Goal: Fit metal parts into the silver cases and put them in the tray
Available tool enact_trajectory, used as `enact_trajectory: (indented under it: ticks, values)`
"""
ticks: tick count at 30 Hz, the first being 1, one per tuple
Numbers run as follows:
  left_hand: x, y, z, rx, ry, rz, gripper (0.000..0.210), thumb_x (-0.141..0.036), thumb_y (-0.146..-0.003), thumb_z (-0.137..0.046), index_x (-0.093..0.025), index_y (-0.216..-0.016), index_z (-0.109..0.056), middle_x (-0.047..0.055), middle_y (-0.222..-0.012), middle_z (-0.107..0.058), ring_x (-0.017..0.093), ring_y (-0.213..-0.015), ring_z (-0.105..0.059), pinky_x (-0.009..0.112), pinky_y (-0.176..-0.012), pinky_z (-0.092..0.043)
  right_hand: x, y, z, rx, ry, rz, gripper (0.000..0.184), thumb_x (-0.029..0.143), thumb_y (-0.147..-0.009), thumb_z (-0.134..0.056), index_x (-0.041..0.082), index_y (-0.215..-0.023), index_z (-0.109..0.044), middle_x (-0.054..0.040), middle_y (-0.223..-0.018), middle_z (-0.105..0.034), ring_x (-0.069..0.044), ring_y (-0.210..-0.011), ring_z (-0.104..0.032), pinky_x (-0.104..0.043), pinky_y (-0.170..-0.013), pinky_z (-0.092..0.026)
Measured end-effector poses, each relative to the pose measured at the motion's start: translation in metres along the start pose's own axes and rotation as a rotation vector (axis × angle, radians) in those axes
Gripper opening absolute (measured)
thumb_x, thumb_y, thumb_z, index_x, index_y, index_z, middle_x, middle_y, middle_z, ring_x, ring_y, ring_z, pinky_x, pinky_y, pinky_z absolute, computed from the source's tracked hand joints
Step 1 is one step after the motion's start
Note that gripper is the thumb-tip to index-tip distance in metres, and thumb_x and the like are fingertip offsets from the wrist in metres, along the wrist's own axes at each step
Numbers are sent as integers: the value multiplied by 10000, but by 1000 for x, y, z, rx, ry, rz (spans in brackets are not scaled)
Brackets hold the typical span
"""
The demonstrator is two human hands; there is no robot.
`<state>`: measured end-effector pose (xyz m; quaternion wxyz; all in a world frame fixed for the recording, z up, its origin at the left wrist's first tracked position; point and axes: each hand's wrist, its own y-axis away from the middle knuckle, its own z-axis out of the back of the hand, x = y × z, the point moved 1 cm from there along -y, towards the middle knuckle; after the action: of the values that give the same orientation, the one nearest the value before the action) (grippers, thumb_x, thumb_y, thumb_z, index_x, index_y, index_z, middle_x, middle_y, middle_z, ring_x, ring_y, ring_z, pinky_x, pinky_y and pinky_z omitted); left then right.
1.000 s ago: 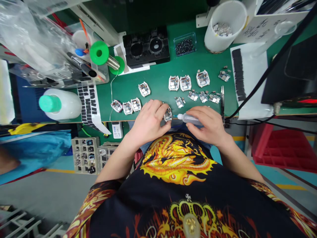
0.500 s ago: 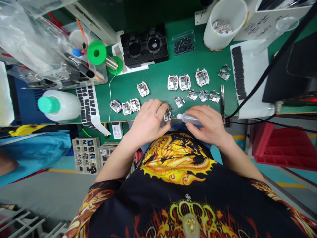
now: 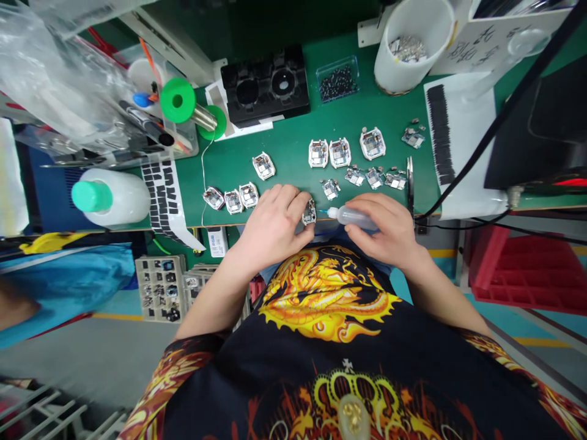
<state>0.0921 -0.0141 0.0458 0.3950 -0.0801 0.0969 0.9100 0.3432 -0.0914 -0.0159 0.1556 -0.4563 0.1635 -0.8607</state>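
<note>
Between the thumb and fingers of my left hand (image 3: 277,223) is a small watch case (image 3: 309,212) with its electronics exposed, held at the bench's front edge. My right hand (image 3: 385,226) is closed around a translucent squeeze bottle (image 3: 353,217). The bottle lies nearly level, its thin needle tip (image 3: 324,211) pointing left and stopping just short of the case. Several loose circuit boards (image 3: 331,189) lie beyond the bottle. More white watch cases with boards inside stand farther back (image 3: 340,153) and to the left of my left hand (image 3: 248,195).
Tweezers (image 3: 410,186) lie right of my right hand. A clear tray of tiny black parts (image 3: 338,80), a black fixture (image 3: 266,85) and a white tub (image 3: 413,49) stand at the back. Left are a solder spool (image 3: 178,101) and a green-capped bottle (image 3: 112,194). A dark cable (image 3: 486,143) crosses the right side.
Both hands keep almost the same pose and hold. The blue needle tip shows more clearly beside the watch case now. The whole view has shifted very slightly.
</note>
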Motion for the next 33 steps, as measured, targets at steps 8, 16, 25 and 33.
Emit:
enact_trajectory:
  ticks: [8, 16, 25, 33]
  values:
    - [9, 1, -1, -93, 170, 6, 400, -323, -1015, -653, -200, -1395, -632, 136, -1249, -684, 315, -1190, -641, 501, -1090, -555, -1, -4, 0, -203, -491, -332, 470, 438, -975, -798, 328, -1419, -692, -76, -1309, -758, -282, -1105, -793, -477, -923, -713]
    - [30, -26, 4, -324, 107, 138, 404, -370, -997, -678, -251, -1380, -633, 122, -1240, -642, 312, -1203, -609, 514, -1100, -528, -19, -16, -15, -328, -522, -287, 479, 520, -993, -750, 353, -1422, -617, -64, -1225, -727, -269, -1057, -813, -490, -961, -702]
    - [67, -54, -8, -344, 29, 207, 411, -457, -956, -721, -245, -1308, -716, 135, -1164, -614, 351, -1170, -609, 572, -1087, -539, -27, -14, -17, -346, -637, -296, 486, 535, -937, -824, 335, -1336, -632, -62, -1229, -731, -286, -1100, -812, -492, -959, -709]
    - [69, -55, -1, -349, -1, 188, 442, -489, -956, -752, -241, -1319, -702, 145, -1220, -649, 376, -1219, -624, 599, -1096, -533, -24, -20, -15, -312, -692, -268, 413, 480, -974, -810, 328, -1302, -609, -65, -1266, -705, -284, -1183, -796, -538, -1066, -692]
